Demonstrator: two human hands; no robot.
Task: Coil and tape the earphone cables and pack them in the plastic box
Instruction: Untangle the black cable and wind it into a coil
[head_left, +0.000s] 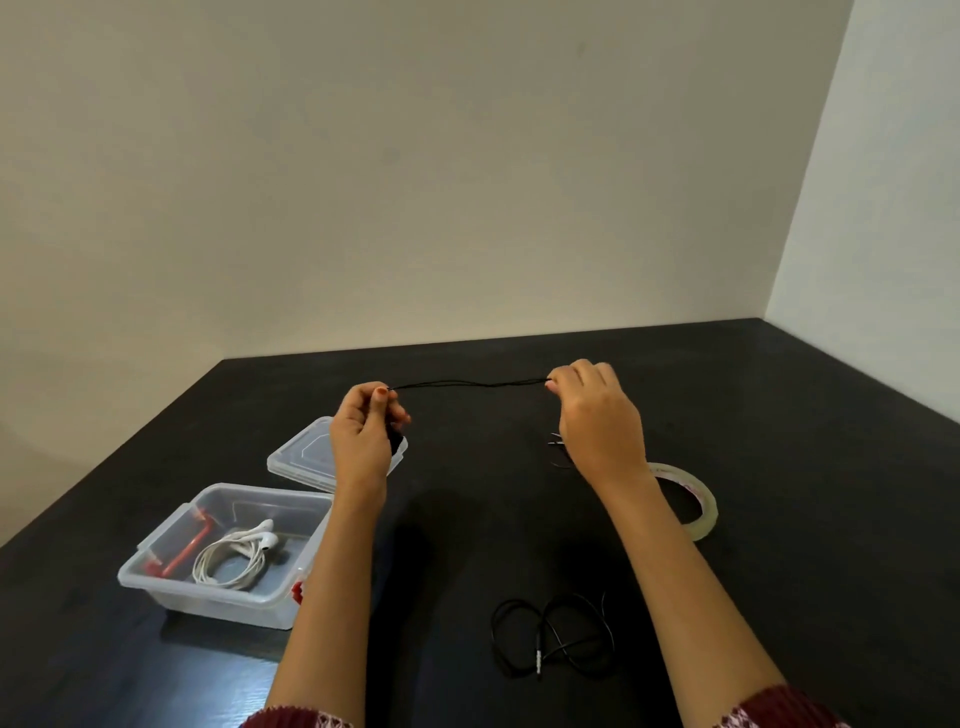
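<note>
While we pinch the black earphone cable (467, 385) taut between left hand (363, 441) and right hand (597, 421) above the counter (779, 415), white earphones (234, 558) sit coiled in the plastic box (156, 582), left of the hands.

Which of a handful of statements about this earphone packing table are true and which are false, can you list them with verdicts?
1. Both hands pinch a thin black earphone cable stretched between them above the table. True.
2. The clear plastic box is closed with its lid on. False: the box is open, and the clear lid lies on the dark table behind it.
3. Coiled white earphones lie inside the box. True.
4. The roll of clear tape sits inside the box. False: it lies on the table near the right hand.
5. A loose black cable lies on the table between the forearms. True.
6. The left hand is empty. False: it grips one end of the stretched cable.
</note>
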